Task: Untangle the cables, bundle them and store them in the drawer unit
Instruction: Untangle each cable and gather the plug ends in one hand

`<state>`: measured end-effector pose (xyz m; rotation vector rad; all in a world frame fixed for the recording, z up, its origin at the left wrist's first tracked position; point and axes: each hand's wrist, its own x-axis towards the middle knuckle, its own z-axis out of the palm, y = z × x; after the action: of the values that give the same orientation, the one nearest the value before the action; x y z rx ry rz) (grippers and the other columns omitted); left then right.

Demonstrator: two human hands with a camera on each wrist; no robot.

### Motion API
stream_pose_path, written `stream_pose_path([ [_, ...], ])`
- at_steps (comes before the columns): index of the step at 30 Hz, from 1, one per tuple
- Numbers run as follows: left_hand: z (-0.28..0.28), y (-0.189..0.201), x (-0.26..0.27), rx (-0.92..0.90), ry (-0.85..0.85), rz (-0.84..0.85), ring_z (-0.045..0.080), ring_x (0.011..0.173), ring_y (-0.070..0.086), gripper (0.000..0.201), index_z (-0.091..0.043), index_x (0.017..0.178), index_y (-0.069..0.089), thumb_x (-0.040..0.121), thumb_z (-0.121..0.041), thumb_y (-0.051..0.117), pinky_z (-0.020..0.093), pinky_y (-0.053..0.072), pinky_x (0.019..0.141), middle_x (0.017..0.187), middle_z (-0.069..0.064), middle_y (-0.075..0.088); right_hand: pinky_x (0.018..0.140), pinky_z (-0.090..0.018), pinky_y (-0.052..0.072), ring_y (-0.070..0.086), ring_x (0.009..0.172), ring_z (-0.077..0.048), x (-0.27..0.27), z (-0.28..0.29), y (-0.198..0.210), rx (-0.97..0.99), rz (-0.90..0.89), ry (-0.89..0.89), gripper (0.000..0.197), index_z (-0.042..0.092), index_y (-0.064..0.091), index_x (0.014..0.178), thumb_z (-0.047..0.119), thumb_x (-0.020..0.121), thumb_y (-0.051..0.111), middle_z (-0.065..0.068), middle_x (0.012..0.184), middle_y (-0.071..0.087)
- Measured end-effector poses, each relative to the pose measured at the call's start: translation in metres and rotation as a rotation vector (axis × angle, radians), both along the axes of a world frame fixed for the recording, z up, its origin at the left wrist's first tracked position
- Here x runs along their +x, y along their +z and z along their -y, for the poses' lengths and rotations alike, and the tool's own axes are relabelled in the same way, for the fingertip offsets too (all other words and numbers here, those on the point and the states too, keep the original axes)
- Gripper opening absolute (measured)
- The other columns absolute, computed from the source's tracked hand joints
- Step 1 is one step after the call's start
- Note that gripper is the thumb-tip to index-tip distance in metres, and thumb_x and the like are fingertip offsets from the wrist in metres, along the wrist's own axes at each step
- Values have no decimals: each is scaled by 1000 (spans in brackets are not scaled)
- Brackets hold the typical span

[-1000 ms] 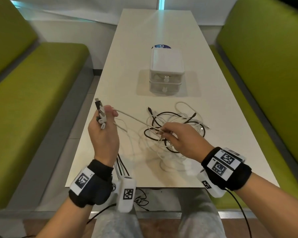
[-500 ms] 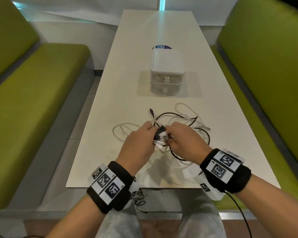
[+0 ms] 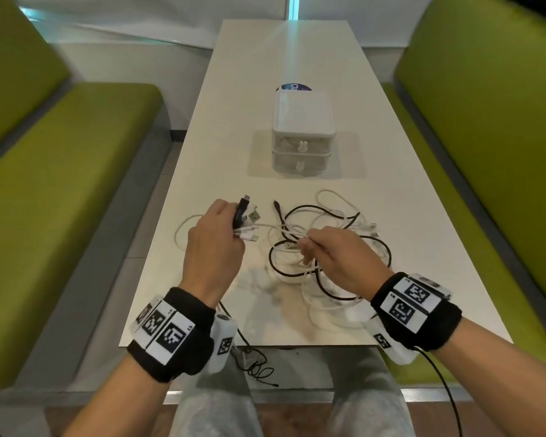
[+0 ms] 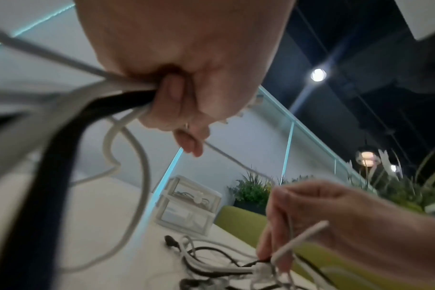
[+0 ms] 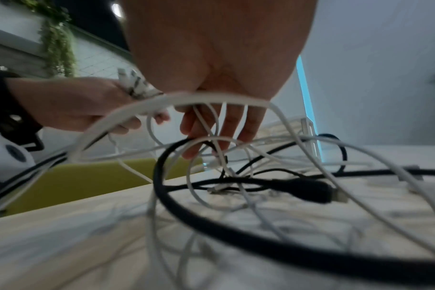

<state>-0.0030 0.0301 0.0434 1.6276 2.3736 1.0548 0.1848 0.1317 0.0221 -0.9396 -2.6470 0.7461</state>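
A tangle of black and white cables [image 3: 328, 244] lies on the white table [image 3: 221, 152] in front of me. My left hand [image 3: 224, 228] grips a bunch of cable ends [image 3: 246, 219], black and white plugs sticking out past its fingers; the cords [image 4: 94, 98] run from the fist in the left wrist view. My right hand [image 3: 309, 247] pinches a white cable [image 3: 278, 230] that runs from the pile to the left hand, its fingers [image 5: 226, 125] threaded among the loops. The white two-drawer unit [image 3: 301, 134] stands farther back, both drawers closed.
Green benches [image 3: 60, 171] flank the table on both sides. A blue round sticker [image 3: 293, 87] lies behind the drawer unit. Thin black wires [image 3: 256, 364] dangle below the table's near edge by my knees.
Half a second ago both hands met over the pile. The left hand has since pulled away to the left with the plug ends, stretching a white cable between the hands.
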Motion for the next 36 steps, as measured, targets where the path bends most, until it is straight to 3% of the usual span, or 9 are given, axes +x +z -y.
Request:
stream_pose_path([
  [3,2,-7,9,57,-194,-31,15,101,63,55,-12,126,62,77,12,54,31,52,85,122,-5,62,75,-39,49,65,77,-16,-8,1,6,17,31,5,35,15,60,88,36,102,36,7,77,71],
  [5,3,-13,21,24,-311,-71,17,94,65,58,-16,129,60,76,8,60,32,55,77,119,-5,61,70,-39,48,63,76,-21,-12,2,9,70,58,45,38,16,57,87,40,100,30,5,77,70],
  [9,0,-20,26,49,-272,-110,18,62,55,15,-13,95,68,83,-12,60,39,48,54,85,-4,56,68,-41,47,60,76,-22,-12,5,6,96,92,116,33,23,55,88,42,90,28,3,78,66],
  [16,9,-8,-9,286,12,134,11,78,61,23,-25,87,58,86,-5,46,18,47,69,89,-2,65,67,-43,47,53,70,-18,5,-1,-11,55,97,44,32,29,42,77,50,97,27,3,74,57],
  [19,9,-10,-11,196,-20,83,16,85,63,36,-14,98,65,77,9,47,38,55,74,98,-2,64,67,-44,46,53,73,-20,3,2,-14,80,138,68,29,24,46,79,39,101,33,1,74,57],
  [22,9,-9,1,183,-128,16,10,95,61,68,-15,132,57,71,15,51,22,52,86,120,-4,62,65,-44,46,54,73,-25,-1,5,-13,109,183,72,36,16,52,86,41,100,30,-5,74,57],
  [24,11,-5,13,196,-222,-38,5,94,58,78,-17,144,46,71,9,46,13,48,78,131,-4,57,65,-43,46,54,72,-26,-1,5,-11,118,206,84,37,15,53,90,42,100,30,-6,76,56],
  [29,17,-10,29,310,-459,-87,20,93,70,64,-22,144,45,85,2,48,31,58,62,154,-2,37,66,-35,38,50,74,-23,-4,4,-4,54,302,49,33,16,54,96,38,101,31,-5,82,55],
  [36,16,-25,41,321,-592,-100,10,100,69,53,-17,138,54,89,3,58,25,58,71,148,-5,46,77,-41,48,61,89,-33,-6,9,4,88,325,116,29,3,60,105,18,94,39,-15,97,65],
])
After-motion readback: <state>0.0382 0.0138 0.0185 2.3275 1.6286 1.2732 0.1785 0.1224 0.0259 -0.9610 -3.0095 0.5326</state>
